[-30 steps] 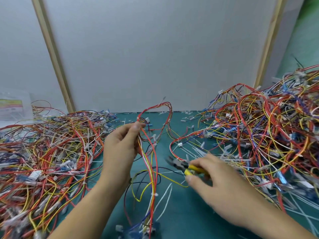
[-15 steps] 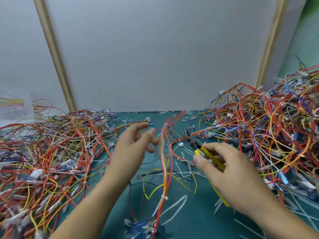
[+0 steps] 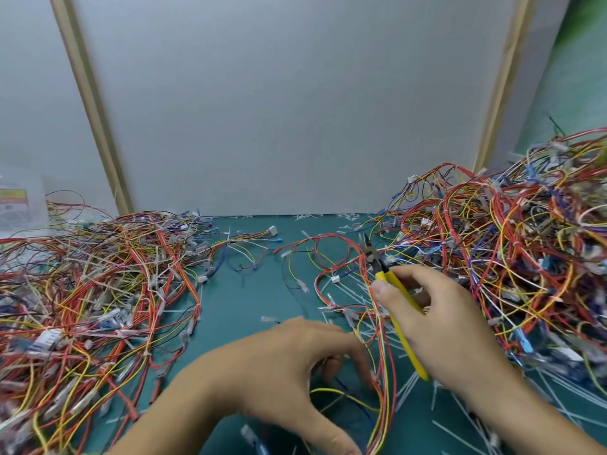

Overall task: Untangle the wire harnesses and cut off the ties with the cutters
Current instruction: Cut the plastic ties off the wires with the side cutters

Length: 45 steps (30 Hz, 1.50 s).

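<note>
head | right hand (image 3: 437, 320) grips cutters (image 3: 391, 287) | left hand (image 3: 289, 366) spread | label (image 3: 13, 200) unreadable

No readable text. Label (image 3: 13, 205) at far left edge carries coloured band, print too blurred to read.

A pale grey wall panel (image 3: 289, 103) fills the upper frame, with wooden battens (image 3: 90, 103) at left and right. Below lies a teal worktop (image 3: 243, 300).
</note>
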Each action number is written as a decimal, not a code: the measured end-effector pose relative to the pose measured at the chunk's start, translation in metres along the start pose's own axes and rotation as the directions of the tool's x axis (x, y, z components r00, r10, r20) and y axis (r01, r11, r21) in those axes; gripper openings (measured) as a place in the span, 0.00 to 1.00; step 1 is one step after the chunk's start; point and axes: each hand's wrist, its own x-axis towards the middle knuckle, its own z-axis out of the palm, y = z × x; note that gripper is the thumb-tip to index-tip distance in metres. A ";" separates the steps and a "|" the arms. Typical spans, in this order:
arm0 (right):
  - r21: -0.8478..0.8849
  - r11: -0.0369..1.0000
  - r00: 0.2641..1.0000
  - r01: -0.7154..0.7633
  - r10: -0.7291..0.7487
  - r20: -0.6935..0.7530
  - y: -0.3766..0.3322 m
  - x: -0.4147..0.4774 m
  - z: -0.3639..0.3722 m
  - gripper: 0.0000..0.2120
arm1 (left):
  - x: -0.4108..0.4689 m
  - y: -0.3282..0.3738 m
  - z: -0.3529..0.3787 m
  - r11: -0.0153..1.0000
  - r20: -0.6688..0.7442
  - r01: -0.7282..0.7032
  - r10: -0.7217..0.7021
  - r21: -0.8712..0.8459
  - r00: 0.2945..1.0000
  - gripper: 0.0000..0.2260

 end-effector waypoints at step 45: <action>0.810 0.554 0.974 -0.190 0.001 0.228 -0.004 0.008 0.014 0.22 | -0.011 -0.023 -0.032 0.924 -0.707 0.376 -0.308 -0.064 0.637 0.20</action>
